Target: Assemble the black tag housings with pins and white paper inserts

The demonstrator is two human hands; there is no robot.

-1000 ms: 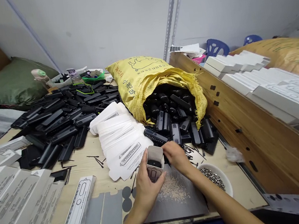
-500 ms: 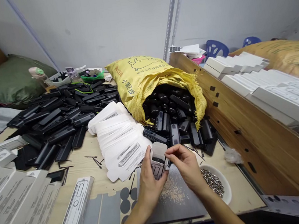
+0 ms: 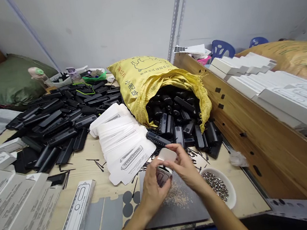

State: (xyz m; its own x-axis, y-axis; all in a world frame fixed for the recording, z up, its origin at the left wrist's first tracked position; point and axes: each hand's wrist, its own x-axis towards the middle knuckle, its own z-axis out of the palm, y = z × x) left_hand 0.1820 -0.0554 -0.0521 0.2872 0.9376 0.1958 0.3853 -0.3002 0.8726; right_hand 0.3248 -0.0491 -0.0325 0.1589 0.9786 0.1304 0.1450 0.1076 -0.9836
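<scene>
My left hand is wrapped round a small white carton held upright over a dark mat. My right hand pinches the carton's top flap and bends it over the opening. What is inside the carton is hidden now. Just left of my hands lies a fanned stack of flat white cartons. Behind them a yellow woven sack lies on its side, spilling black plastic parts onto the table.
A white bowl of small metal pieces sits right of my hands. A heap of black parts covers the back left; closed white boxes lie at the left. A wooden board walls off stacked white boxes at the right.
My right hand came from the black parts by the sack to the carton's top and folded the flap down. The carton's open mouth, visible before, is now covered.
</scene>
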